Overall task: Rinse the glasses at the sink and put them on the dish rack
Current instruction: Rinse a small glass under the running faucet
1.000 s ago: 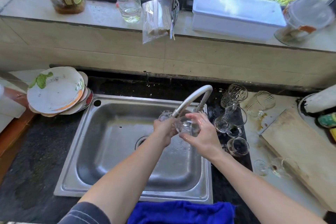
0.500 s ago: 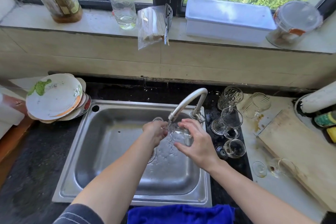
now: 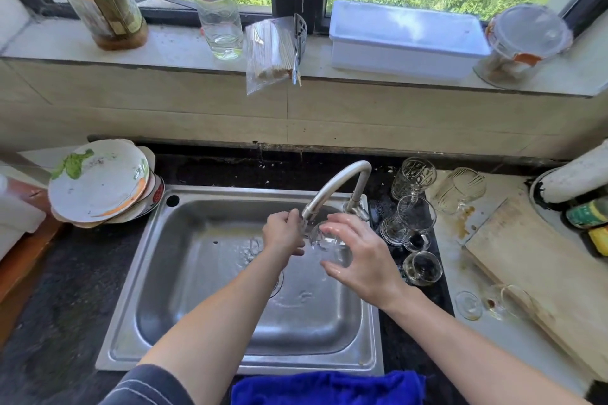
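- The glass (image 3: 330, 245) is held at frame centre, under the faucet (image 3: 335, 186) spout and over the sink (image 3: 138, 306).
- The right hand (image 3: 360, 261) is wrapped round its wall.
- The left hand (image 3: 283, 233) is curled beside the rim; whether it grips cannot be told.
- Handling is judged light, rigid, brittle and slick when wet. The body is best encircled, not the rim.

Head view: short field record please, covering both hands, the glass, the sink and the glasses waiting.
right hand: grips glass under the faucet spout
left hand: by the spout at the glass, grip unclear
sink: wet basin, water splashing
waiting glasses: clustered right of the sink
dish rack: not in view
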